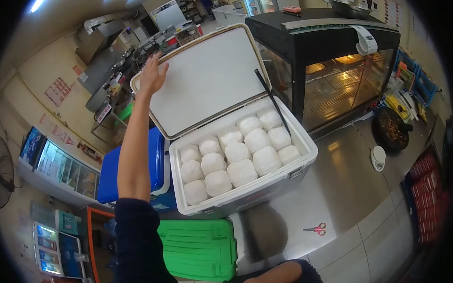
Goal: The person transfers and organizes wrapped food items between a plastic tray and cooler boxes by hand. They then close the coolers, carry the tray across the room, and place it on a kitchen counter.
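Observation:
My left hand (152, 75) is raised at the left edge of the cooler's lid (209, 73), with fingers stretched out and thumb apart; whether it presses on the lid I cannot tell. The lid stands tipped back on its hinge. Below it, the cooler box (306, 150) holds several white rounded pieces (243, 172) that look like trimmed coconuts, packed in rows. A thin black strap (273, 100) runs from the lid into the box. Of my right side only part of the bare arm shows at the bottom; that hand is out of view.
Red-handled scissors (319, 229) lie on the steel counter (347, 170), near a white scale (378, 158) and a dark pan (390, 130). A glass warming cabinet (338, 85) stands behind the cooler. Left are a blue cooler (110, 175) and a green lid (198, 248).

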